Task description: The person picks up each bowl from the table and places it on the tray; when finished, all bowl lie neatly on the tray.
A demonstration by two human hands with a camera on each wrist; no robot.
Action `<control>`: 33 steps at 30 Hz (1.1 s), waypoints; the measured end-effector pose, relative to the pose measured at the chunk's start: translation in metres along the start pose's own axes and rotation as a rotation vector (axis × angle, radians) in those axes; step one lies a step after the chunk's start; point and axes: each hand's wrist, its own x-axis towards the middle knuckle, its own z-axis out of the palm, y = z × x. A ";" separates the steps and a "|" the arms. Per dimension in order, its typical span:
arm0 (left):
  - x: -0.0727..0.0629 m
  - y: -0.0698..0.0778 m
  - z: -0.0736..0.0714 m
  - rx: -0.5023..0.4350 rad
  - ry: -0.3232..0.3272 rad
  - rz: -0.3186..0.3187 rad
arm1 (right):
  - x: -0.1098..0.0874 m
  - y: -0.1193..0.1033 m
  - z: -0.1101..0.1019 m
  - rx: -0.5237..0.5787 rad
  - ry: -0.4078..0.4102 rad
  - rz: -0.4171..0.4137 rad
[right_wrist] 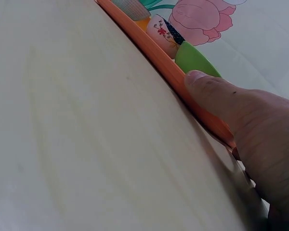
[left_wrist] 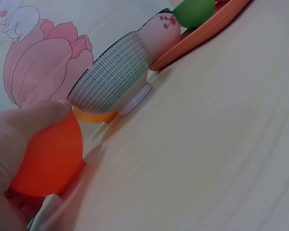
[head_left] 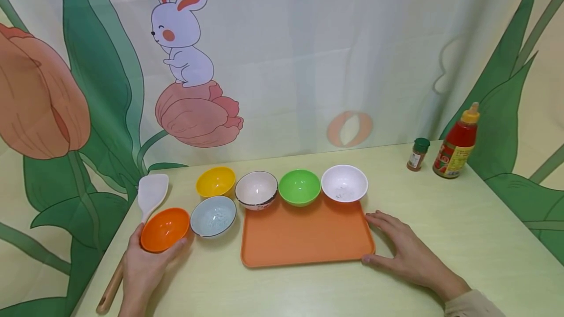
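Note:
In the head view my left hand (head_left: 144, 270) grips an orange bowl (head_left: 165, 230) at the left, thumb along its near right side and fingers round its left. A pale blue bowl (head_left: 213, 216) stands right beside it, its patterned outside (left_wrist: 113, 72) showing in the left wrist view. Across the table, my right hand (head_left: 407, 253) rests at the right end of an orange tray (head_left: 308, 238). Its thumb touches the near corner and its extended fingers lie along the right edge. In the right wrist view, the thumb lies against the tray's rim (right_wrist: 159, 60).
Yellow (head_left: 216, 182), cream (head_left: 257, 190), green (head_left: 299, 188) and white bowls (head_left: 344, 184) form a back row, some overlapping the tray's far edge. A spatula (head_left: 152, 192) lies at the left, partly behind my left hand. A spice jar (head_left: 418, 154) and red sauce bottle (head_left: 457, 146) stand back right.

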 end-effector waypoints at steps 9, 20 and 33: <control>-0.002 0.000 -0.003 -0.029 0.026 -0.007 | 0.001 0.001 0.001 0.002 0.007 -0.012; -0.007 0.011 -0.011 -0.063 0.072 0.012 | 0.001 0.001 0.001 0.000 0.004 -0.004; -0.024 0.033 -0.010 -0.106 0.058 0.092 | 0.001 0.000 0.000 0.012 -0.001 0.010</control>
